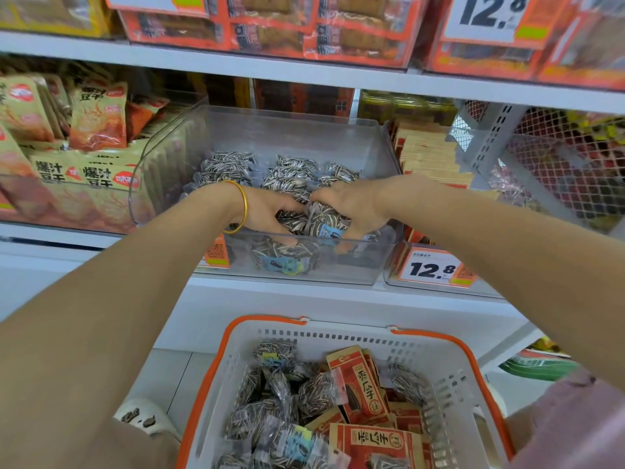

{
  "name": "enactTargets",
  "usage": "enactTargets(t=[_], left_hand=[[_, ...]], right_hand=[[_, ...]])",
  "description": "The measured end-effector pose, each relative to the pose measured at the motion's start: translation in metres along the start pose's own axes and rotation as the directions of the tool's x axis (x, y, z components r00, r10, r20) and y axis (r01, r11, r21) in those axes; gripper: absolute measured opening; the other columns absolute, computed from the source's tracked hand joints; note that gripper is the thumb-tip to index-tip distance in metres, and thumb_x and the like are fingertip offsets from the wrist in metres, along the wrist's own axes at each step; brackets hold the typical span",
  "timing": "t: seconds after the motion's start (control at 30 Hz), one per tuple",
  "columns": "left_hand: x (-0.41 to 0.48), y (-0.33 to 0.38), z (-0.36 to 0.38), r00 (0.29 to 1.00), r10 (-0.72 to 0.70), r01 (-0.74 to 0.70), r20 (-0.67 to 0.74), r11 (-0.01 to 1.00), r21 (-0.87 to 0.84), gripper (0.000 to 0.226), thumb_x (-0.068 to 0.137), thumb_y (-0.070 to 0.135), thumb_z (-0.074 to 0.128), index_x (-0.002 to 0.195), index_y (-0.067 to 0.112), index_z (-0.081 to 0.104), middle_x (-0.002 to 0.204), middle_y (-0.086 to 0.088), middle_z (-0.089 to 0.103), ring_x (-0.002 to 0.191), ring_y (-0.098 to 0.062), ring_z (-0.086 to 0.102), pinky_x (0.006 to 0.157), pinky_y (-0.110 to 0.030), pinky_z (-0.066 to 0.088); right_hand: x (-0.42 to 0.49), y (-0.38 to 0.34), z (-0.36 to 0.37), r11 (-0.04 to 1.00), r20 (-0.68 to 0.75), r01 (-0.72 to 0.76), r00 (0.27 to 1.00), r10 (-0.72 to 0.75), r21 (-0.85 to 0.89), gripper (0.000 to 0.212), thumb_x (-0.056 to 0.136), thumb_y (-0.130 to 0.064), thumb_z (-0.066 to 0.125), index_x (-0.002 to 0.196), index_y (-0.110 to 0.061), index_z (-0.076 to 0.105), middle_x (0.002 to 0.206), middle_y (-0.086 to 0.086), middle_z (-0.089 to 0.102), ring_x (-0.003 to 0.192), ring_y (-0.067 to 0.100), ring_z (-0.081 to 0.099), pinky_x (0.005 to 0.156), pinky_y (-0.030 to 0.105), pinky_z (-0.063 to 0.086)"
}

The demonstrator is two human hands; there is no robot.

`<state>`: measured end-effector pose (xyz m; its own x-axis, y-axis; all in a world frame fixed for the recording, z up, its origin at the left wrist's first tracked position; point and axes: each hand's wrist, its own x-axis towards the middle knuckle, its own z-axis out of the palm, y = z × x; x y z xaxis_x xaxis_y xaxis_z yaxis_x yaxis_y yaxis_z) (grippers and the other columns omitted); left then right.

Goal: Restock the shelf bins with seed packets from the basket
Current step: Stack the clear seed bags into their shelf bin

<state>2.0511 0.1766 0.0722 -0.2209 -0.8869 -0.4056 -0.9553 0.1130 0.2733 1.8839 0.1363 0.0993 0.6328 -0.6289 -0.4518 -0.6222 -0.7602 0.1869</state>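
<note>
Inside the clear bin (338, 130) on the shelf, both hands are down among the striped seed packets. The left hand (267, 211), with a gold bangle (241, 206) on its wrist, has its fingers curled on the packets at the front. Just beside it, the right hand (351, 204) is closed around one seed packet (323, 223) with a blue label. That packet looks tipped, its long side running from the back of the bin toward the front, with the label end pointing down and toward the person. The packets are shiny and puffy, so one could slip out and drop over the low front wall. If they are pushed in a heap, they may lie crooked. Lower down, the white basket (449, 377) with the orange rim holds more striped packets and some red ones (358, 380), so much is probably left to do.
</note>
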Motion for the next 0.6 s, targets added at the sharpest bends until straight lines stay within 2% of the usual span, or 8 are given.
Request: enactTargets(t=[0.1,0.17,0.2,0.3,0.37,0.43,0.5,0.6], left_hand=[[-0.001,0.000,-0.001,1.000,-0.012,0.012,0.009,1.000,-0.009,0.076,0.086,0.039,0.062,0.148,0.025,0.020,0.157,0.005,0.014,0.143,-0.013,0.016,0.114,-0.029,0.015],[-0.002,0.001,-0.001,1.000,-0.022,0.022,0.014,1.000,-0.004,0.077,0.087,0.038,0.061,0.149,0.024,0.018,0.157,0.004,0.011,0.143,-0.013,0.014,0.114,-0.027,0.014],[-0.001,0.001,-0.001,1.000,-0.026,0.026,0.012,1.000,0.003,0.077,0.087,0.038,0.061,0.149,0.023,0.017,0.158,0.004,0.009,0.144,-0.014,0.013,0.114,-0.026,0.014],[-0.003,0.002,-0.002,0.999,-0.037,0.036,0.010,0.999,0.014,0.078,0.087,0.039,0.060,0.150,0.023,0.016,0.158,0.004,0.008,0.144,-0.014,0.012,0.113,-0.026,0.014],[-0.003,0.001,-0.002,0.999,-0.038,0.038,0.012,0.999,0.017,0.079,0.087,0.040,0.061,0.150,0.024,0.015,0.158,0.005,0.007,0.144,-0.014,0.011,0.114,-0.028,0.013],[-0.004,0.001,-0.002,0.999,-0.036,0.036,0.019,0.999,0.009,0.080,0.087,0.040,0.061,0.150,0.025,0.015,0.158,0.005,0.006,0.144,-0.014,0.011,0.114,-0.029,0.013],[-0.004,0.001,-0.002,0.999,-0.034,0.034,0.021,0.999,0.014,0.079,0.087,0.040,0.061,0.149,0.026,0.014,0.158,0.006,0.006,0.144,-0.014,0.010,0.114,-0.029,0.012],[-0.003,0.000,-0.002,0.999,-0.038,0.038,0.017,0.999,0.031,0.079,0.087,0.041,0.061,0.149,0.029,0.014,0.158,0.005,0.003,0.145,-0.015,0.009,0.115,-0.030,0.011]], right_hand=[[-0.009,-0.002,-0.002,0.973,-0.011,-0.075,0.997,0.074,-0.220,0.105,0.073,-0.071,0.057,0.149,-0.032,-0.005,0.152,0.006,0.016,0.136,0.034,0.026,0.105,0.049,0.035],[-0.011,-0.009,-0.005,0.884,-0.119,-0.137,0.989,0.094,-0.448,0.100,0.074,-0.075,0.052,0.150,-0.033,0.004,0.150,0.005,0.024,0.135,0.033,0.026,0.100,0.049,0.034],[-0.011,-0.013,-0.006,0.865,-0.155,-0.148,0.984,0.083,-0.480,0.092,0.079,-0.068,0.055,0.150,-0.029,0.012,0.147,0.004,0.032,0.132,0.032,0.030,0.097,0.047,0.036],[-0.008,-0.023,-0.011,0.914,-0.118,-0.139,0.988,0.101,-0.382,0.057,0.089,-0.032,0.063,0.138,-0.016,0.039,0.121,0.002,0.053,0.114,0.028,0.047,0.078,0.039,0.045],[-0.009,-0.027,-0.016,0.921,-0.038,-0.111,0.994,0.104,-0.375,0.049,0.086,-0.026,0.068,0.128,-0.011,0.050,0.108,0.002,0.056,0.098,0.026,0.054,0.075,0.037,0.048],[-0.009,-0.029,-0.018,0.921,0.028,-0.101,0.992,0.120,-0.375,0.050,0.084,-0.025,0.069,0.128,-0.008,0.051,0.115,0.004,0.058,0.094,0.026,0.055,0.082,0.037,0.051],[-0.006,-0.027,-0.013,0.933,0.058,-0.116,0.988,0.144,-0.341,0.053,0.086,-0.023,0.067,0.132,-0.006,0.045,0.120,0.005,0.057,0.100,0.027,0.056,0.089,0.040,0.051],[-0.006,-0.027,0.000,0.942,-0.025,-0.147,0.989,0.146,-0.302,0.046,0.094,-0.016,0.053,0.137,-0.011,0.037,0.125,0.006,0.053,0.111,0.027,0.051,0.082,0.036,0.046]])
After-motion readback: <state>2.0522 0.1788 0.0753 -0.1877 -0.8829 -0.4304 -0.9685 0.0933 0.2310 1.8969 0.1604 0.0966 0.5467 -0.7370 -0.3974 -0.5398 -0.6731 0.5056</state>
